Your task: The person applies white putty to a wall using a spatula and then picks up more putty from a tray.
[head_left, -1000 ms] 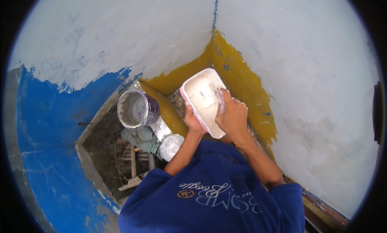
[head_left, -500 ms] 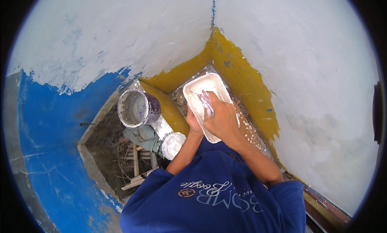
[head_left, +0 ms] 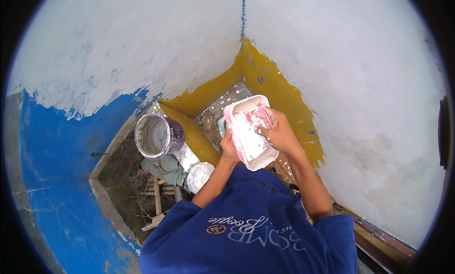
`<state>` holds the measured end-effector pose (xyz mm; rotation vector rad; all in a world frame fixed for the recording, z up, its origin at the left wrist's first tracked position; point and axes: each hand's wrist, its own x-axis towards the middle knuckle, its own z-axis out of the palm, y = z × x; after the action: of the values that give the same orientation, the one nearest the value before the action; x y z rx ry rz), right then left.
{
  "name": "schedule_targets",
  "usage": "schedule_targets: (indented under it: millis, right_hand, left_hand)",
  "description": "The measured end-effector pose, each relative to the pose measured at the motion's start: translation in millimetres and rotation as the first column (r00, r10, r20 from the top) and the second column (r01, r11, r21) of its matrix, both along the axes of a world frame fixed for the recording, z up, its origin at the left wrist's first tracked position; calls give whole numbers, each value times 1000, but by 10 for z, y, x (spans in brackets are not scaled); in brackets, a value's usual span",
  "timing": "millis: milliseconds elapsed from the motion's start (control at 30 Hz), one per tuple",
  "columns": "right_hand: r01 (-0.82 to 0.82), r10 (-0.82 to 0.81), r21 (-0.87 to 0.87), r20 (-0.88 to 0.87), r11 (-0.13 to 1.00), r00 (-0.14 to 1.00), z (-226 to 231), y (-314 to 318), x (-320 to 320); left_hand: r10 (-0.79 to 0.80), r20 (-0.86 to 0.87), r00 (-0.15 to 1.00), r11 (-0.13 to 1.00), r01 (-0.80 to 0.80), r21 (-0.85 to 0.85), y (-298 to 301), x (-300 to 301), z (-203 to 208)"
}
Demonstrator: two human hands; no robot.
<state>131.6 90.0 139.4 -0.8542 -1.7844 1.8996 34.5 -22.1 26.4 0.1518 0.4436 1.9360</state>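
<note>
My left hand (head_left: 230, 147) grips the left side of a rectangular plastic tray (head_left: 254, 153), which is smeared with white putty or paint. The tray is held up in front of my chest, tilted. My right hand (head_left: 283, 133) is closed on a flat red scraper (head_left: 258, 116), splotched with white, and holds it over the tray's far end. My right fingers partly hide the scraper. A thick white layer lies in the tray. Close behind my left hand a small blue-green object (head_left: 221, 126) shows beside the tray; its kind is unclear.
A dark purple bucket (head_left: 176, 134) with white residue stands at left on a ledge. Nearer sit a white round thing (head_left: 200, 177) and a green cloth (head_left: 164, 168), above wooden pieces (head_left: 157, 198). Patchy white walls (head_left: 360, 113) meet over a yellow band (head_left: 279, 96); blue paint (head_left: 66, 165) covers the left.
The tray has turned and tilted, showing more of its inside. My right hand has moved right, and the scraper now lies flatter, with its red face in view.
</note>
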Motion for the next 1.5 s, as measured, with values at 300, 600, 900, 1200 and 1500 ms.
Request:
schedule_targets:
  millis: [300, 600, 900, 1200, 1500]
  right_hand:
    - [-46, -35, -398, -194, 916, 980, 88, 306, 348]
    - [54, -398, -573, -495, 818, 772, 618, 816, 839]
    - [603, -380, 791, -591, -103, 711, 4146, 1646, 1014]
    - [-411, -551, 377, -440, -830, 709, 4921, 2518, -19]
    - [-500, -648, 526, -135, -688, 749, 4157, 2539, -217]
  left_hand:
    - [-205, 53, 977, 976, 200, 80, 132, -42, -229]
    - [-152, 41, 987, 986, 155, -65, 139, 157, -117]
    - [-111, 8, 994, 989, 111, -99, 221, 111, -204]
    - [-109, -1, 994, 991, 109, -77, 233, 130, -325]
    - [-75, 46, 996, 994, 79, -80, 63, 53, -330]
